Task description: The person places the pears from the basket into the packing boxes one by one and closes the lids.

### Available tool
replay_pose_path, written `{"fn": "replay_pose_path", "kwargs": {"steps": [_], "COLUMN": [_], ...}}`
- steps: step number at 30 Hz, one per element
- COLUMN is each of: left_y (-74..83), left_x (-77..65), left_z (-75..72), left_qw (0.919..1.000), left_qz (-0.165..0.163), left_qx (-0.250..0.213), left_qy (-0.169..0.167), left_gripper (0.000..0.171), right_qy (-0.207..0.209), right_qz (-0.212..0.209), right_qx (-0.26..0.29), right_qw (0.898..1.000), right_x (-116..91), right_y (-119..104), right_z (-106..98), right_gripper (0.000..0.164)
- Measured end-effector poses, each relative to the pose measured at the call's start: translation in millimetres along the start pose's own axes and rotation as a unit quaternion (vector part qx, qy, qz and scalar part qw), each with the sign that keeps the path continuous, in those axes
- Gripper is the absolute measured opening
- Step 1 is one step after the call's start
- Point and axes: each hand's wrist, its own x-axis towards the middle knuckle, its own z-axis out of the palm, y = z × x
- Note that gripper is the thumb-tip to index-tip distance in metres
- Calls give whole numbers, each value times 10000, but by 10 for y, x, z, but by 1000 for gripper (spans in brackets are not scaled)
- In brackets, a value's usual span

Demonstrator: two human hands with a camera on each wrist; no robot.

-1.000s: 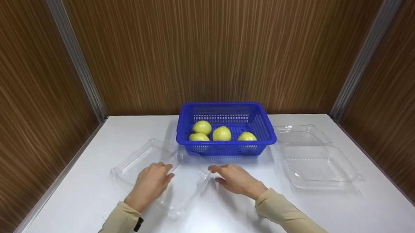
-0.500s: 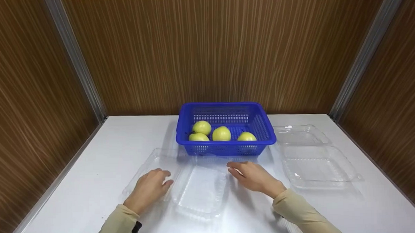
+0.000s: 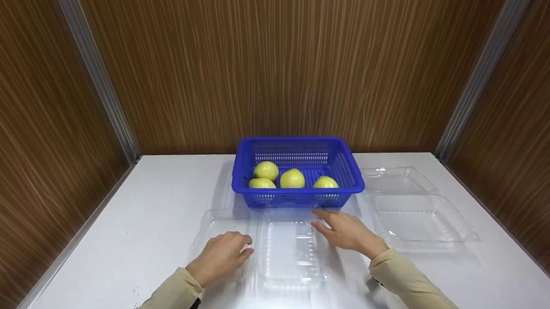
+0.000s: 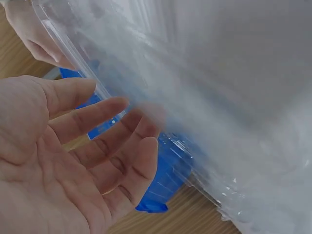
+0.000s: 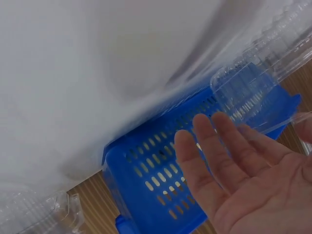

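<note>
A clear plastic clamshell container (image 3: pixel 288 252) lies opened out on the white table, in front of a blue basket (image 3: pixel 299 198). My left hand (image 3: pixel 221 258) is over its left half, fingers loosely bent. In the left wrist view those fingers (image 4: pixel 105 146) are at the clear plastic's edge, with no plain grip; contact is hard to tell. My right hand (image 3: pixel 348 233) is by the container's far right corner. Its fingers (image 5: pixel 214 156) are extended and apart in the right wrist view, with the basket behind them. Several yellow-green apples (image 3: pixel 292 178) sit in the basket.
A second clear clamshell container (image 3: pixel 419 218) lies opened out on the right of the white table (image 3: pixel 100 252). Wood-grain panels (image 3: pixel 272 72) close off the back and both sides.
The near clamshell container has turned from slanted to nearly square with the basket and shifted right. Both hands have moved right. The basket and the second container stay put.
</note>
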Motion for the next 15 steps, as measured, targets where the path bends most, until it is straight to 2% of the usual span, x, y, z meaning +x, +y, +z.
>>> {"fn": "replay_pose_path", "kwargs": {"steps": [3, 8, 11, 15], "left_y": [27, 11, -14, -50], "left_x": [62, 244, 389, 602], "left_z": [-55, -195, -284, -368], "left_qw": [9999, 9997, 9993, 9972], "left_qz": [105, 110, -86, -525], "left_qx": [51, -70, -159, -296], "left_qy": [-24, 204, 331, 450], "left_gripper": [11, 10, 10, 12], "right_qy": [21, 144, 209, 246], "right_qz": [-32, -178, -298, -426], "right_qx": [-78, -113, -125, -105], "right_qw": [10000, 9997, 9993, 9987], "right_x": [-4, -20, -31, -42], "right_y": [15, 38, 62, 90], "right_z": [-19, -35, -33, -25], "right_gripper": [46, 44, 42, 39]}}
